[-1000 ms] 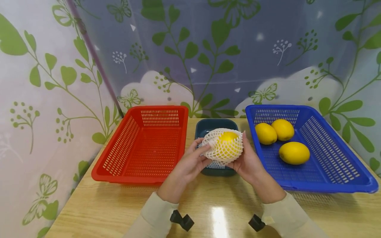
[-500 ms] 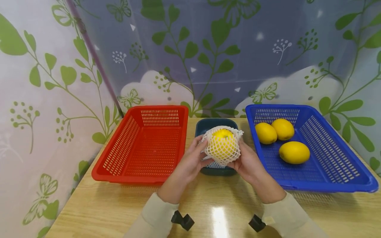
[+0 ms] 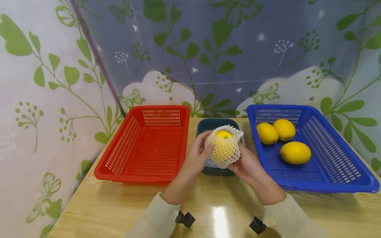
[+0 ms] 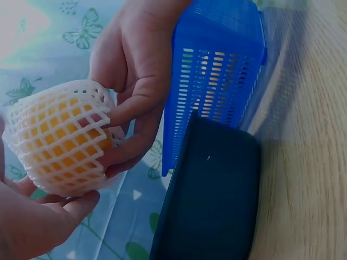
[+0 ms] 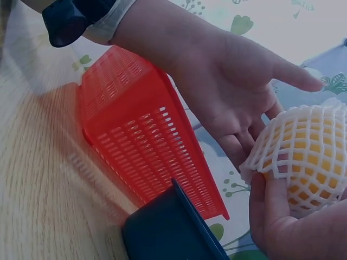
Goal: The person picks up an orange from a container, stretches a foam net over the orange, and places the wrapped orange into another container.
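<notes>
A yellow fruit (image 3: 223, 148), which looks like a lemon, sits in a white foam net (image 4: 59, 141) between my two hands, above a dark green tub (image 3: 211, 124). My left hand (image 3: 197, 155) holds it from the left, thumb across the front of the net. From the right and below, my right hand (image 3: 245, 162) grips the fruit and net; in the left wrist view its fingertip shows through the mesh near the net's rim. The top of the fruit, with a small greenish spot, faces up at the net's opening. More white netting (image 3: 212, 163) shows inside the tub.
A red slotted basket (image 3: 148, 148) stands left of the tub on the wooden table (image 3: 205, 205). To the right, a blue basket (image 3: 321, 165) holds three bare lemons (image 3: 295, 153). A patterned curtain (image 3: 190, 49) hangs behind.
The netted fruit has been turned between the hands, so its end with the greenish spot now shows at the opening. The left hand has shifted slightly right, its thumb further over the net.
</notes>
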Motion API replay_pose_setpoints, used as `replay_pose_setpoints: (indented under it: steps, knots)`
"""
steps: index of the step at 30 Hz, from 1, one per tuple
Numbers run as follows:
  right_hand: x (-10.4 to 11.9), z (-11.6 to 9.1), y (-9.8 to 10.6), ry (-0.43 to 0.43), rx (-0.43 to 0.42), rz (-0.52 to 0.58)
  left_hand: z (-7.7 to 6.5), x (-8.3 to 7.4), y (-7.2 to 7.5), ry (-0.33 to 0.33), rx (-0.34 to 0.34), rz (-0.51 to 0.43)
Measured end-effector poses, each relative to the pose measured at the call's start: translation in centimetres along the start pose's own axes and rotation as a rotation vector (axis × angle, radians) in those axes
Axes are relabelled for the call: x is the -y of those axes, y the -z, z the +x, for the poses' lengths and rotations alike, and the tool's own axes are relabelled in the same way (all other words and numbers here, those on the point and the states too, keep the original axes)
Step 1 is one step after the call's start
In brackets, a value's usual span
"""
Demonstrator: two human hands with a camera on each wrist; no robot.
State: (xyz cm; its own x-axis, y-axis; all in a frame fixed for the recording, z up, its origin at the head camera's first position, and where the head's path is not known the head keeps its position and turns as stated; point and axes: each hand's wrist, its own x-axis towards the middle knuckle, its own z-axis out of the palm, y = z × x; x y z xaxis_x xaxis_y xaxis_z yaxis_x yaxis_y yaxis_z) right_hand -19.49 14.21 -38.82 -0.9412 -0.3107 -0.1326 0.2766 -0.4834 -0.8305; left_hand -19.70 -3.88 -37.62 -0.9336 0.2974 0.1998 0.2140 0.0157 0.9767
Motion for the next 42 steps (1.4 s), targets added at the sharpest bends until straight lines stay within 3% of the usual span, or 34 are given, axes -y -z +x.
replay_pose_setpoints:
  steps: [3, 6, 13, 17, 21, 24, 27, 31, 36, 42]
  knots:
    - [-0.1, -0.1, 0.1, -0.002, 0.010, 0.006, 0.1, 0.1, -0.2, -0.005, 0.045, 0.095]
    - [-0.2, -0.2, 0.2, -0.017, 0.018, 0.007, 0.0, 0.2, -0.5, -0.012, 0.050, 0.189]
    - [-0.5, -0.5, -0.2, -0.047, 0.035, -0.172, -0.5, 0.2, -0.5, 0.006, -0.051, 0.261]
    - [0.5, -1.1, -0.3, -0.079, 0.069, -0.346, -0.5, 0.0, -0.2, 0.034, -0.055, 0.201]
    - [2.0, -2.1, -0.6, -0.068, 0.047, -0.619, -0.3, 0.0, 0.0, 0.084, -0.031, 0.077]
    - [2.9, -2.9, -0.9, -0.012, 0.009, -0.826, -0.1, 0.0, 0.2, 0.145, -0.019, -0.006]
    - [3.2, -3.3, -1.2, 0.092, -0.020, -0.914, 0.0, -0.1, 0.5, 0.210, 0.003, -0.063]
    - [2.6, -2.9, -1.6, 0.161, -0.021, -0.844, 0.0, -0.1, 0.8, 0.269, 0.066, -0.114]
    - [1.6, -2.2, -1.3, 0.123, -0.071, -0.718, 0.1, 0.0, 0.8, 0.311, 0.137, -0.112]
    - [1.0, -1.6, -1.0, 0.099, -0.150, -0.606, 0.0, -0.3, 0.9, 0.330, 0.145, -0.125]
